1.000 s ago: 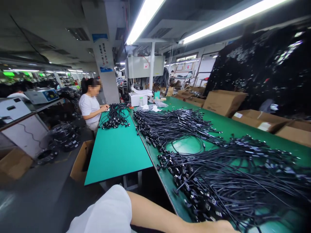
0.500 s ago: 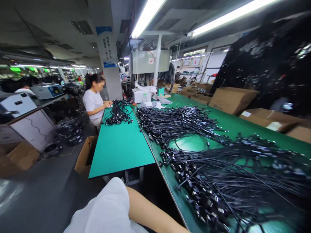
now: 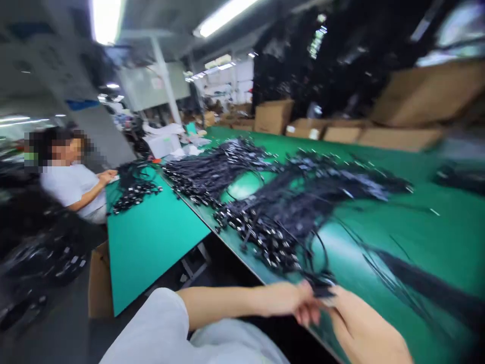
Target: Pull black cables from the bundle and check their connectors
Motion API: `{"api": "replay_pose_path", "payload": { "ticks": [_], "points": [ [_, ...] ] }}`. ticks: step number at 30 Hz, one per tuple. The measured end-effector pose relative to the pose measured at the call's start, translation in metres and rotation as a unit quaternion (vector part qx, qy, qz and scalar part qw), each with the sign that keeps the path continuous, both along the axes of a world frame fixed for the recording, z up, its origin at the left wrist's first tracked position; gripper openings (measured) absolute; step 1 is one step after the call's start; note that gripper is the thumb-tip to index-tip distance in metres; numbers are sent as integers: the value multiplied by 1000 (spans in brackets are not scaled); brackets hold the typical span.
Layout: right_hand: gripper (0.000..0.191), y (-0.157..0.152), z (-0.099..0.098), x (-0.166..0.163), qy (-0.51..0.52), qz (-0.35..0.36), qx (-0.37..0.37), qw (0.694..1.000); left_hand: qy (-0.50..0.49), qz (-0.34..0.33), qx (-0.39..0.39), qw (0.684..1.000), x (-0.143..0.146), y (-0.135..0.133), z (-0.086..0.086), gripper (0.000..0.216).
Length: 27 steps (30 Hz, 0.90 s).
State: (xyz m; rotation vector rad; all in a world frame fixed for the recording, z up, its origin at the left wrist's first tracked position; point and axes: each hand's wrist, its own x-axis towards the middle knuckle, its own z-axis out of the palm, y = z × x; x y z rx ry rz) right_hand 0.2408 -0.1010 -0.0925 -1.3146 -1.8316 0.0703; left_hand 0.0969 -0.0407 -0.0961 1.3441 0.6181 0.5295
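Cable end (image 3: 322,290), a small dark connector on a thin black lead, sits pinched between the person's two hands at the near edge of the green table (image 3: 435,237). The left hand (image 3: 291,301) closes thumb and fingers on it from the left; the right hand (image 3: 364,328) meets it from the right, fingers curled toward the same piece, though motion blur hides whether that grip truly clamps or only touches.

Such a lead looks light, limp and springy, and its wire trails back into the cable pile (image 3: 280,222) just beyond the hands, so it would likely snag on its neighbours if pulled by the wire. The rigid connector body seems the surest place to hold it; the cord itself appears slick and thin.

A second heap of leads (image 3: 212,169) lies farther along the same table. The surface is a smooth green mat, and a lighter teal table (image 3: 151,237) adjoins it on the left, carrying a smaller bundle (image 3: 132,189) in front of a seated co-worker (image 3: 76,187). Cardboard boxes (image 3: 273,115) line the far side, under strip lights in a crowded workshop.
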Motion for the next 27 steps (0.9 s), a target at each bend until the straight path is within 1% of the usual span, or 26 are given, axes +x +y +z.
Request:
{"api": "replay_pose_path", "payload": {
  "ticks": [1, 2, 4, 5, 6, 8, 10, 11, 12, 13, 14, 15, 16, 17, 18, 19, 20, 21, 22, 23, 24, 25, 27],
  "points": [
    [37, -6, 5, -8, -25, -7, -3, 1000, -7, 5, -21, 1000, -7, -5, -1, 71],
    [38, -9, 8, -13, -50, 6, -39, 998, -14, 4, -40, 999, -13, -8, 0, 72],
    [39, -7, 9, -16, -42, -16, -112, 993, -24, -10, -67, 997, -20, -6, 2, 60],
    [40, -6, 5, -14, -38, -4, -157, 987, -28, -19, -69, 997, -21, -3, 3, 55],
    [39, -6, -1, -10, -19, 14, -198, 980, -36, -21, -33, 999, -19, -1, 3, 50],
    [38, -13, -11, 0, 18, 36, -259, 965, -54, -26, -25, 998, -14, 0, 3, 43],
    [35, -26, -15, 8, 29, 19, -284, 958, -67, 0, -62, 996, -7, -4, 2, 42],
    [33, -34, -13, 12, 24, -4, -279, 960, -66, 17, -89, 994, -4, -6, 0, 43],
    [32, -41, -9, 15, 19, -32, -263, 964, -59, 32, -107, 992, -1, -8, -1, 43],
    [31, -48, -4, 18, 16, -65, -232, 970, -44, 38, -109, 992, 2, -8, -3, 43],
    [28, -54, 2, 20, 14, -102, -185, 977, -19, 33, -92, 995, 5, -9, -5, 41],
    [24, -59, 7, 20, 5, -141, -125, 982, 17, 18, -53, 998, 8, -9, -7, 39],
    [21, -63, 12, 20, -16, -169, -64, 983, 63, -6, 7, 998, 10, -9, -8, 35],
    [22, -65, 15, 19, -50, -184, -17, 982, 112, -36, 83, 990, 12, -10, -9, 32],
    [25, -65, 15, 18, -95, -180, 7, 979, 161, -70, 164, 971, 15, -11, -10, 28],
    [28, -65, 13, 17, -138, -163, 2, 977, 202, -106, 241, 943, 17, -11, -10, 25],
    [29, -65, 8, 18, -169, -143, -29, 975, 229, -143, 305, 913, 19, -11, -10, 23],
    [27, -65, 1, 21, -183, -127, -73, 972, 239, -178, 353, 887, 20, -11, -10, 21],
    [26, -67, -7, 26, -184, -123, -115, 968, 234, -208, 384, 869, 22, -9, -10, 21],
    [26, -70, -16, 34, -176, -133, -145, 965, 222, -226, 403, 858, 23, -6, -9, 21],
    [27, -76, -23, 44, -165, -151, -161, 961, 206, -232, 416, 855, 25, -3, -8, 24],
    [29, -83, -28, 56, -155, -179, -164, 958, 193, -224, 425, 856, 26, 1, -7, 27],
    [34, -98, -34, 85, -137, -251, -146, 947, 182, -186, 439, 860, 31, 8, -6, 31]
  ]
}}
